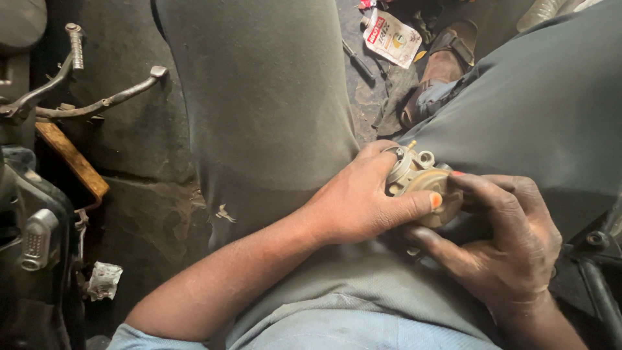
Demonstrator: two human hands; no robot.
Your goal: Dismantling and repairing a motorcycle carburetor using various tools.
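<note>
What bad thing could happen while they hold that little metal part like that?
The metal part rests on the lap, pinched between the left hand and right hand. It might slip between the knees onto the dirty floor. Any small bit that fell off could get lost down there among the litter. The hands look grimy, so their grip may be slippery.

Beneath me is a dark, grimy concrete floor (139, 139), cracked and stained with oil. To my left stand motorcycle parts: two bent metal levers (97, 97), a black footrest (37, 240) and a worn wooden block (71, 159). A crumpled scrap of paper (103, 280) lies near them. Farther ahead, a white and red sachet (392, 37) rests flat on the floor beside a thin dark tool (358, 61) and a brown sandal (444, 65). The light is dim and soft.
</note>
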